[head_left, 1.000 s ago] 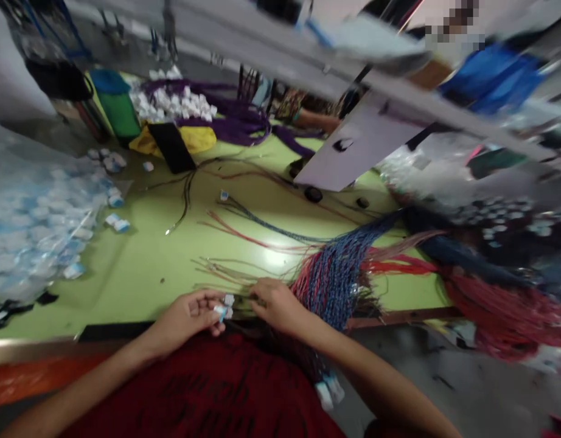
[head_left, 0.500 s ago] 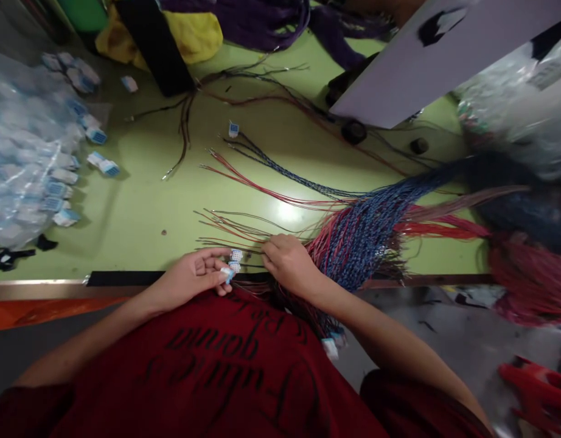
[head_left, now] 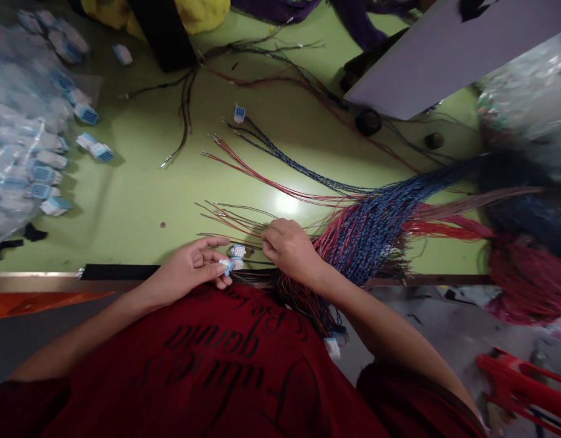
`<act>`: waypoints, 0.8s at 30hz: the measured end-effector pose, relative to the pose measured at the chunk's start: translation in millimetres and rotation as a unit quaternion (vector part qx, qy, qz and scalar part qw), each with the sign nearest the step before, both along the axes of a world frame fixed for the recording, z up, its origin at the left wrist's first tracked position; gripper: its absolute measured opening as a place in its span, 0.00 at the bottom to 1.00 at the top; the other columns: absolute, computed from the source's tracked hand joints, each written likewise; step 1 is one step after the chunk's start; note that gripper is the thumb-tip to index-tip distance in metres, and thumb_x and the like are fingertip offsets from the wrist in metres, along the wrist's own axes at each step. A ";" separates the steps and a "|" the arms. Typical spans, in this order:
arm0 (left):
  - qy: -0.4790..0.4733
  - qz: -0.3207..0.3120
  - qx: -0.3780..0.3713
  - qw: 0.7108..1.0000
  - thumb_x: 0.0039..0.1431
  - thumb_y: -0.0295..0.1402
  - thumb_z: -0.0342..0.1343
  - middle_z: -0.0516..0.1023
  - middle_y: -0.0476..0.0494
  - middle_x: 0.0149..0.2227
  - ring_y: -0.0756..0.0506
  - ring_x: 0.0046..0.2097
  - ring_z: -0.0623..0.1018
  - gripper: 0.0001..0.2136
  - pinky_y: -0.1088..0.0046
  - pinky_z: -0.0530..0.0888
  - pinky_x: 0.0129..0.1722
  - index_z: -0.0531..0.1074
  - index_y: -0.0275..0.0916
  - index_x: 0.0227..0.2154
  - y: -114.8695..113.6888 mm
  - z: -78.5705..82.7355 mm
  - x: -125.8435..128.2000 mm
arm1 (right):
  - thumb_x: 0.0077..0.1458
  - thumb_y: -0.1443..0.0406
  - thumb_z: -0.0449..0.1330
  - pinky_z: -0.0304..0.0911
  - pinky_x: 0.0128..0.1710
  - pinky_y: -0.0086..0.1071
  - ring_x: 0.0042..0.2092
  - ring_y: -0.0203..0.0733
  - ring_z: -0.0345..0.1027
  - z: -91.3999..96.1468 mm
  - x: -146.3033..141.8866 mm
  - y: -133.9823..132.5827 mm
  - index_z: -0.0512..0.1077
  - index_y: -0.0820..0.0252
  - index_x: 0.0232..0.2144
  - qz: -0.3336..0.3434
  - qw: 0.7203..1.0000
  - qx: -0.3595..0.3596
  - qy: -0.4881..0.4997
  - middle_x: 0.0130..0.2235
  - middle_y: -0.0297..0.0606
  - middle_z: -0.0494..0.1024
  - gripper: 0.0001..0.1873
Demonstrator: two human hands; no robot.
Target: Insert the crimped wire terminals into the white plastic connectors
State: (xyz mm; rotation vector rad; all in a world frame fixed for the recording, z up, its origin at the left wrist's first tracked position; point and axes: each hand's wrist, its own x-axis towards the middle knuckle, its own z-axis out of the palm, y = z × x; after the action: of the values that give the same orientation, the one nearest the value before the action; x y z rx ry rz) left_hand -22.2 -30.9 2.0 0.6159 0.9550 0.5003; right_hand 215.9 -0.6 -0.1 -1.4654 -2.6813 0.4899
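Since the earlier frame, our right hand (head_left: 292,250) has shifted slightly inward over the bench (head_left: 120,210); fingers curled together at thin wires (head_left: 239,227), actual grip indeterminable. Our left hand (head_left: 196,266) pinches a blue-white connector (head_left: 226,266). Inverted "gonna" is legible on our red shirt (head_left: 207,377). Beyond: blue wire bundle (head_left: 372,225).

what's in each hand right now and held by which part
The left hand pinches a blue-and-white connector at its blue part, under the thumb. The right hand curls beside thin wires; whether it grips any cannot be told.
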 end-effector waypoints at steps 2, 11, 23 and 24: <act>-0.003 0.015 -0.003 1.000 0.53 0.30 0.62 0.80 0.44 0.33 0.48 0.28 0.80 0.22 0.70 0.76 0.33 0.65 0.33 0.50 -0.4 -0.9 -1.4 | 0.58 0.71 0.51 0.56 0.37 0.36 0.36 0.42 0.61 2.1 5.0 -0.9 0.72 0.61 0.29 -0.008 0.999 0.017 0.030 0.30 0.41 0.71 0.11; -0.009 0.003 0.006 1.000 0.54 0.31 0.62 0.81 0.43 0.33 0.48 0.29 0.80 0.18 0.72 0.76 0.32 0.68 0.34 0.47 -0.8 -2.7 -2.1 | 0.58 0.70 0.52 0.55 0.36 0.36 0.35 0.43 0.61 -3.2 5.2 -5.8 0.73 0.63 0.29 0.014 1.000 0.003 -0.018 0.30 0.41 0.72 0.10; -0.023 0.041 0.002 0.999 0.53 0.30 0.63 0.81 0.43 0.31 0.48 0.29 0.80 0.15 0.72 0.77 0.32 0.71 0.34 0.44 1.5 -4.1 0.0 | 0.55 0.69 0.55 0.65 0.33 0.29 0.32 0.34 0.70 29.7 15.9 -10.7 0.69 0.58 0.29 -0.161 0.951 -0.094 0.245 0.29 0.33 0.76 0.04; -0.028 0.045 0.003 0.999 0.53 0.30 0.64 0.81 0.44 0.30 0.49 0.29 0.79 0.14 0.72 0.77 0.32 0.72 0.33 0.42 3.2 -2.9 2.4 | 0.55 0.69 0.56 0.65 0.33 0.28 0.32 0.33 0.70 36.3 8.8 -11.8 0.69 0.58 0.29 -0.153 0.942 -0.118 0.274 0.29 0.32 0.76 0.04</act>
State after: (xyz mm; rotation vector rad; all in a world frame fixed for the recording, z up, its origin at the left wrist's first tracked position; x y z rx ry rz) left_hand -19.8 -27.7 -1.0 0.5626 0.9310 0.5980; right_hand 224.7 -12.4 36.2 -1.4827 -1.9791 1.0386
